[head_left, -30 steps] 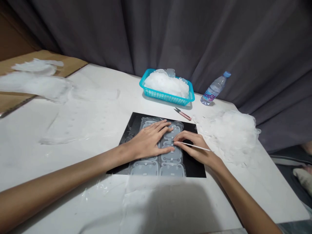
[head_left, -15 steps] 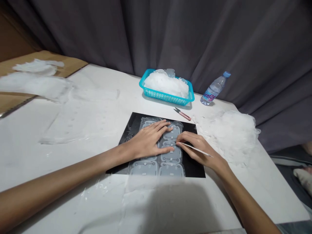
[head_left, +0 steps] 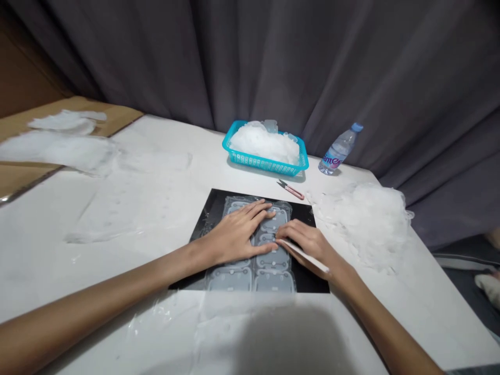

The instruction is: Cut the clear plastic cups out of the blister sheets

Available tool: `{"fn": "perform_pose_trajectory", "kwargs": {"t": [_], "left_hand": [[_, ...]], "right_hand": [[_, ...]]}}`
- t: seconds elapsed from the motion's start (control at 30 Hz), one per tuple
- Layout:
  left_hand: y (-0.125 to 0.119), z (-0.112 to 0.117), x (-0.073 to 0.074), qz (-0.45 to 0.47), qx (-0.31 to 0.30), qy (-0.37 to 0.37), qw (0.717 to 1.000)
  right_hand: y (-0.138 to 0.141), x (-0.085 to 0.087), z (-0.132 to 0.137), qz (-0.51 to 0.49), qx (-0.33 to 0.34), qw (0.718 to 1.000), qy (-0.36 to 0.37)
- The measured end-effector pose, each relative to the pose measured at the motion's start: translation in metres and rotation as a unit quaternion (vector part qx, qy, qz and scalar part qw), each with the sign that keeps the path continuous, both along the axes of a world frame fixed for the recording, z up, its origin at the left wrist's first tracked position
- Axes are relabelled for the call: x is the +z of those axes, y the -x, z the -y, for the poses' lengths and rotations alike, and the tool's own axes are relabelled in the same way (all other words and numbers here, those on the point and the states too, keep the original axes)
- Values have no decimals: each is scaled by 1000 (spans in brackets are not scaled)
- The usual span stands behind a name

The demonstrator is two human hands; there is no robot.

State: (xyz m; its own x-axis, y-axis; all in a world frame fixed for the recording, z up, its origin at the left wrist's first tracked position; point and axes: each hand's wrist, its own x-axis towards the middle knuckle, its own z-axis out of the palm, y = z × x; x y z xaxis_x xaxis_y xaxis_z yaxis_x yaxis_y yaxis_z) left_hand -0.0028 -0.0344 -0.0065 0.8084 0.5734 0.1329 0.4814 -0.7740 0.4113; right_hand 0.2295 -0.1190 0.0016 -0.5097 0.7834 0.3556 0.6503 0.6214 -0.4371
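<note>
1. Sheet point(head_left: 273, 282): clear, moulded in two columns of cells, flat on the black mat point(head_left: 312, 282); near end at the mat's near edge, perhaps beyond, hard to trace against the white table point(head_left: 394, 317).
2. Left hand point(head_left: 236, 232): palm down, fingers spread across the sheet, gripping nothing; apparently pinning it flat.
3. Right hand point(head_left: 308, 242): closed in a pinch on a thin white tool point(head_left: 308, 259), over the right column, near the seam between far and middle cells. Tip hidden at the fingertips; contact with the sheet impossible to tell.
4. Step in hand, by judgement: close work with the tool at that seam, opposite hand as hold-down.
5. Next move, by judgement: calls for steady left-hand pressure, a light pinch, short strokes, and a tip well away from the left thumb.
6. Past the mat's far edge: snips point(head_left: 291, 190), blades leftward; farther back, basket point(head_left: 265, 165) and bottle point(head_left: 338, 153).
7. To the right: white pile point(head_left: 369, 219) just beside the mat's far corner, limiting outward swing there; table's right edge well apart from the right forearm point(head_left: 373, 312).
8. To the left: loose film point(head_left: 128, 213) on the table, easily dragged by a sleeve-side sweep. Most room on the near side, between the forearms.
</note>
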Motion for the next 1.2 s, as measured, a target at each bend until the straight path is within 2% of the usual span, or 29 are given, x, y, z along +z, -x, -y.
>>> {"fn": "perform_pose_trajectory", "kwargs": {"t": [0.1, 0.17, 0.37, 0.47, 0.53, 0.6, 0.63, 0.67, 0.77, 0.87, 0.93, 1.0, 1.1, 1.13, 1.2], "left_hand": [[0, -1, 0, -2, 2, 4, 1000], [0, -1, 1, -3, 4, 3, 1000], [-1, -1, 1, -1, 15, 33, 999], [0, -1, 0, -7, 21, 60, 998], [0, -3, 0, -6, 19, 71, 997], [1, -4, -1, 2, 10, 71, 997], [2, -4, -1, 6, 6, 69, 998], [2, -4, -1, 8, 3, 67, 998], [5, -3, 2, 20, 3, 73, 997], [5, -3, 10, 83, 49, 96, 991], [2, -7, 15, 129, 86, 150, 976], [-2, -14, 17, 160, 106, 231, 954], [-7, -27, 15, 177, 87, 322, 926], [-8, -30, 14, 175, 71, 337, 922], [-7, -32, 10, 171, 46, 349, 920]], "right_hand": [[1, -11, -4, 50, -4, 997, -66], [1, -14, -6, 71, -6, 994, -84], [4, -7, -1, 81, -12, 995, -56], [-2, -2, -15, 47, -12, 998, -44], [-14, 5, -39, -32, -77, 995, -49], [-29, 17, -66, -128, -236, 960, -78], [-36, 24, -77, -150, -288, 943, -77], [-41, 32, -85, -158, -299, 939, -57], [-40, 49, -81, -150, -229, 962, 21], [-20, 53, -49, -185, -192, 963, 33], [-5, 50, -26, -211, -177, 960, 44], [7, 48, -10, -205, -133, 965, 91], [12, 45, -1, -169, -49, 969, 176], [10, 43, -2, -163, -37, 969, 182], [5, 36, -9, -167, -61, 974, 141]]}}
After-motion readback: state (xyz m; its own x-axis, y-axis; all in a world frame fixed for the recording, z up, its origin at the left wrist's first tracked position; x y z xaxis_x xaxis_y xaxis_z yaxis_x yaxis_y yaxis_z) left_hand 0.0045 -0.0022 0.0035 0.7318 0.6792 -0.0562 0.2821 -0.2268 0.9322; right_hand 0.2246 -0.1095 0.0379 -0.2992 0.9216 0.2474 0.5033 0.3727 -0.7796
